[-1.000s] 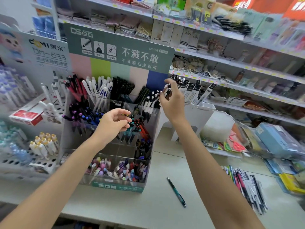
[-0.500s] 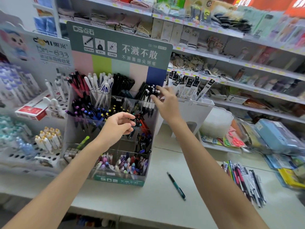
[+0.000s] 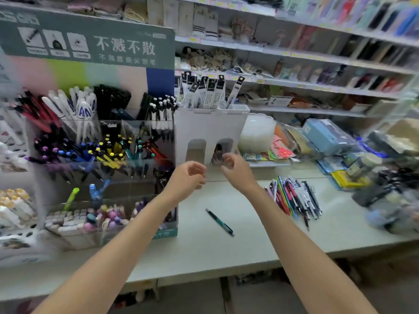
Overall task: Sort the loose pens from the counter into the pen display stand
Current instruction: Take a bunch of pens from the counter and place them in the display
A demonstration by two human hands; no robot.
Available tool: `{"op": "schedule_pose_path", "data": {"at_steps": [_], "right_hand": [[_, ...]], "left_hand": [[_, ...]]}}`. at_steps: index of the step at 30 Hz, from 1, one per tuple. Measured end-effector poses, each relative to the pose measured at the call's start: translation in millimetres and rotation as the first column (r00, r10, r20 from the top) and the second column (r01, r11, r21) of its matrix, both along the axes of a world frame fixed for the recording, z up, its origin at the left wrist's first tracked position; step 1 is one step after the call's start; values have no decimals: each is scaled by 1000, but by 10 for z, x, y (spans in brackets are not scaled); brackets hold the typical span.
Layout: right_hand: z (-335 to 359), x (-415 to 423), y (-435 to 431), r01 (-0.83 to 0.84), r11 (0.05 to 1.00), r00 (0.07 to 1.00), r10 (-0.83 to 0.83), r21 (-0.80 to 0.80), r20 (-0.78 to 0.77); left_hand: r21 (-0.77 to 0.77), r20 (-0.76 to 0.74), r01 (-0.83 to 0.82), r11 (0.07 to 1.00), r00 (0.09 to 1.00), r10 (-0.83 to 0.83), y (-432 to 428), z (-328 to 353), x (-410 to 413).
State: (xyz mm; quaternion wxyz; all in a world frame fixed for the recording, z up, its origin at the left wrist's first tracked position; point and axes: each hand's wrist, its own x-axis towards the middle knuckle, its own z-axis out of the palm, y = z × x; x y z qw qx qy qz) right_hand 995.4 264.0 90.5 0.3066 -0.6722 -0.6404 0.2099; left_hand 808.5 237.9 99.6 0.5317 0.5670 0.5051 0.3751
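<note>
Two hands hang mid-frame over the table (image 3: 204,252), right in front of a white cardboard holder (image 3: 210,125) with arched cutouts. My guess is they're there because it's the gap between the pen display stand (image 3: 90,23) on the left of the frame and the pile of loose pens (image 3: 294,200) lying flat at centre right.

The stand groups its pens by type and colour in clear compartments, clicker ends up, so each loose one has an obvious slot to match. One teal pen (image 3: 219,222) lies on its own at lower centre, nearer the stand than the pile is, so it's probably the easiest next grab.

Now the fingers. On the left hand (image 3: 187,179) the fingers (image 3: 198,171) are loosely curled with a bit of space inside, and nothing shows in them or touches them. The right hand (image 3: 237,172) is smeared by motion blur. Its fingers (image 3: 227,159) curl in toward the thumb just beside a dark patch in the right-hand cutout, and I honestly can't tell if they're pinching something or are just empty.

Neither hand touches the pile, the teal pen or the stand.
</note>
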Motion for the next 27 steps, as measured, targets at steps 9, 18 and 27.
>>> {"op": "schedule_pose_path", "data": {"at_steps": [9, 18, 27], "right_hand": [[-1157, 1585, -851, 254, 908, 967, -244, -334, 71], [-1472, 2562, -225, 37, 972, 999, -40, -232, -7], [-1549, 3699, 211, 31, 990, 997, -39, -135, -63]], "left_hand": [[-246, -398, -52, 968, 916, -52, 91, -1620, 809], [-112, -811, 210, 971, 546, -211, 318, -2042, 1568], [-292, -517, -355, 888, 840, 165, 494, -1974, 3236]]}}
